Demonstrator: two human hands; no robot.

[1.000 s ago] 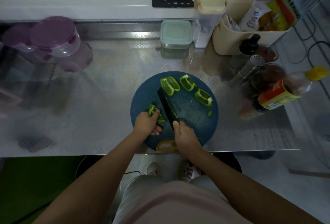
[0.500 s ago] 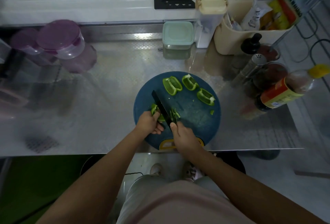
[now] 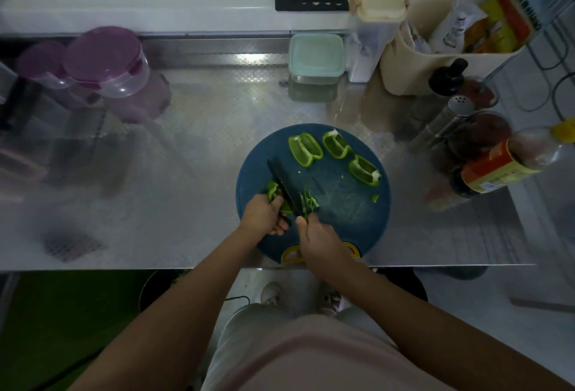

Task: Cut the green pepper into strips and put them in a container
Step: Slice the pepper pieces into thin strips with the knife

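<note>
left hand point(image 3: 263, 214) holds a pepper piece point(image 3: 273, 190), right hand point(image 3: 317, 235) grips the knife point(image 3: 283, 183); few strips point(image 3: 308, 202) cut, three pieces point(image 3: 336, 144) untouched, none yet boxed.

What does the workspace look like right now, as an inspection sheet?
Surface: steel counter, round blue cutting board at its near edge.
Job's things: black knife set against a pepper piece; cut strips right of the blade; three larger pieces at the board's far side.
Clutter: purple-lidded jars left; mint-lidded tub at back; sauce bottle and beige bin right.
Hands: left hand holds the pepper piece; right hand grips the knife.
Cables: dark cables beyond the counter's right end.
Surroundings: window ledge behind; floor below.
</note>
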